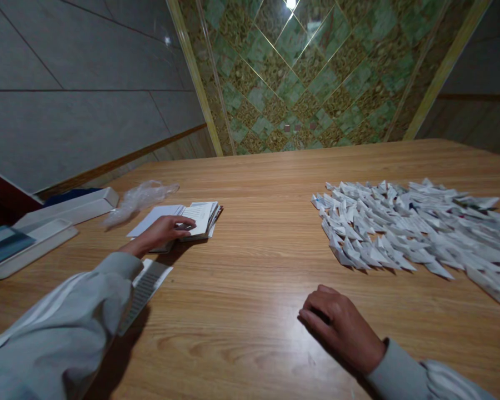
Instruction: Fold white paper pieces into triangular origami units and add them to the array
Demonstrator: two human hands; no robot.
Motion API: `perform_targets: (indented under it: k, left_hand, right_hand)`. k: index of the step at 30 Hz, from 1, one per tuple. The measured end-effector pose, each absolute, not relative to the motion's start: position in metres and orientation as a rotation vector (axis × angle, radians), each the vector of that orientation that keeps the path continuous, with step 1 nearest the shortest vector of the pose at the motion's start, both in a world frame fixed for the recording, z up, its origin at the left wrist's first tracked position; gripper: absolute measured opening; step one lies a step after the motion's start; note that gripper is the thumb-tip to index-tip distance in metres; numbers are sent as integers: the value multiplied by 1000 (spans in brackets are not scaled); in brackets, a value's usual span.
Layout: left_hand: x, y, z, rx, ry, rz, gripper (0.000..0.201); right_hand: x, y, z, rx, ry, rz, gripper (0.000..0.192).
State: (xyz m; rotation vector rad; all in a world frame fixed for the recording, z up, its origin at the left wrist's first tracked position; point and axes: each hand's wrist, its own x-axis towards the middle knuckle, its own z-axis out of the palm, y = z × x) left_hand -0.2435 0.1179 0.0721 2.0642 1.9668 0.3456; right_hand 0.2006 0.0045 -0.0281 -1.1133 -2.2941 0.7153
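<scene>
My left hand (164,230) reaches onto a stack of printed paper sheets (204,214). Its fingers and thumb are a little apart and touch the top sheet. Part of the stack is hidden beneath the hand. One printed paper sheet (150,286) lies on the table, partly covered by my left sleeve. My right hand (339,328) rests on the table near the front, fingers curled in, with nothing visible in them. Beyond it to the right spreads a large group of folded paper boats (383,222), white with some print.
A crumpled clear plastic bag (144,197) lies behind the stack, beside plain white paper (150,216). Farther left are a long white box (75,208) and an open white tray (45,244) with something blue in it. The wooden table (250,266) ends near a tiled wall (291,83).
</scene>
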Motion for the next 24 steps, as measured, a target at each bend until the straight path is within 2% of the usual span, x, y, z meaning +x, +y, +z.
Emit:
perform_targets:
  k: [9,15,19,24]
  left_hand:
    - [-254,119,60,2116,1877,399,68]
    - [-261,121,55,2150,1852,443,67]
    - [-256,118,53,2197,1947,551,61]
    - [-234,104,55,2306,2143,869,48]
  right_hand:
    - [201,4,-29,-1079,-2313,724,23]
    - [201,5,-29,-1070,-2312,717,23]
    - [200,5,-29,-1071,-2309,698,22]
    - [202,5,-30,-1029,-2266,693,21]
